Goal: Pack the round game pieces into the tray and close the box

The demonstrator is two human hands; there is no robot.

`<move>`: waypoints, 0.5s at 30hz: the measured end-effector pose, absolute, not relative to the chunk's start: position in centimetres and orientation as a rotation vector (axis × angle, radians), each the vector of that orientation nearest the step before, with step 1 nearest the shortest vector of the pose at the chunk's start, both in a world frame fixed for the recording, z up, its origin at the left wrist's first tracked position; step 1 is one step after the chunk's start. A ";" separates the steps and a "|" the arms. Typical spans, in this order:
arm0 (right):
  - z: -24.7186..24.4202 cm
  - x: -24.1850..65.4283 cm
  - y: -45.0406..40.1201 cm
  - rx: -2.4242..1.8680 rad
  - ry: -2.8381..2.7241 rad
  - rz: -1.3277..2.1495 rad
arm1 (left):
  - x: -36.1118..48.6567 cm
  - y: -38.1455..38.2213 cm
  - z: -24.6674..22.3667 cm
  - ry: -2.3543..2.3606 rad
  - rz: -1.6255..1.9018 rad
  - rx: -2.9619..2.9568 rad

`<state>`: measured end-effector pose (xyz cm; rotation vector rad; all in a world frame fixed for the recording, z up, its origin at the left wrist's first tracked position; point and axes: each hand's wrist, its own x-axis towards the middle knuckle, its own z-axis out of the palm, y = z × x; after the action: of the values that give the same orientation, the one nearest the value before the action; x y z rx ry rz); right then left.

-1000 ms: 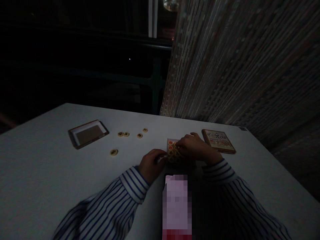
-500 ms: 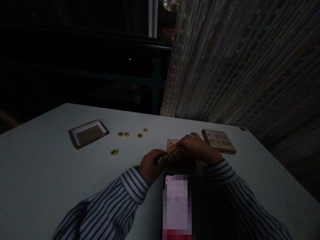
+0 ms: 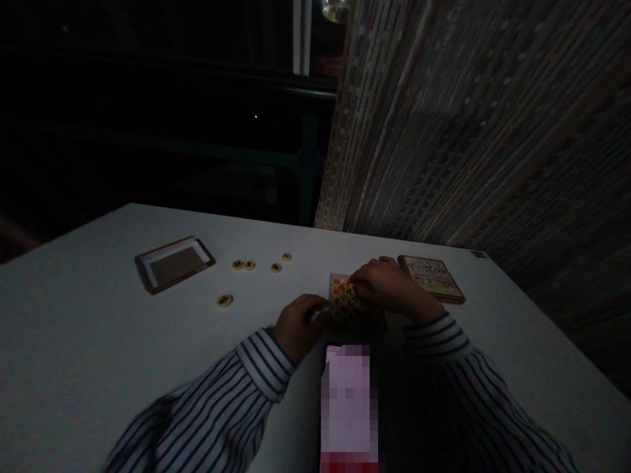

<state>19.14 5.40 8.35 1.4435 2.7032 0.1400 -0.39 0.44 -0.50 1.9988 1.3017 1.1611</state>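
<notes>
"What's the room like?"

"Dim from my end. A strand curtain (image 3: 394,131) hangs beyond a pale table (image 3: 89,341)."

"And the hands?"

"I see the left hand (image 3: 300,323) curled at the left edge of a small tray (image 3: 331,281), probably steadying it; whether it pinches the wall, I can't tell. The right hand (image 3: 387,284) bends its fingers over the disc pieces (image 3: 338,302) inside; any grip is hidden from me. The tray sits between both hands, presumably for easy reach."

"The rest?"

"Five loose discs (image 3: 225,300) and an open box half (image 3: 178,265) to the left, a phone (image 3: 349,407) nearest me, its screen masked."

"Any writing?"

"Red and black characters on discs, brush-style ones on the patterned box (image 3: 431,278) at right. Too dark for me to read; no brand visible."
</notes>
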 end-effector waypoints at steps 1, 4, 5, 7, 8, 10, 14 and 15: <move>8.5 19.2 5.4 1.464 2.701 0.161 | -0.4 0.4 -0.5 1.300 1.166 2.002; 8.8 19.2 5.3 1.503 2.700 0.191 | -0.3 0.4 -0.6 1.298 1.167 1.995; 8.9 19.2 5.3 1.503 2.701 0.191 | -0.3 0.5 -0.7 1.295 1.167 1.991; 9.0 19.1 5.2 1.490 2.706 0.189 | -0.3 0.5 -0.7 1.283 1.172 1.982; 9.0 19.1 5.2 1.490 2.707 0.193 | -0.3 0.5 -0.7 1.280 1.174 1.981; 9.0 19.1 5.2 1.493 2.715 0.208 | -0.3 0.5 -0.7 1.282 1.173 1.987; 8.9 19.1 5.3 1.477 2.731 0.209 | -0.4 0.4 -0.5 1.290 1.161 1.989; 8.8 19.2 5.3 1.474 2.733 0.207 | -0.4 0.4 -0.5 1.288 1.159 1.986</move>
<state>19.16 5.31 8.83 1.4738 2.7331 0.2074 -0.39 0.39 -0.47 1.9861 1.2880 1.1593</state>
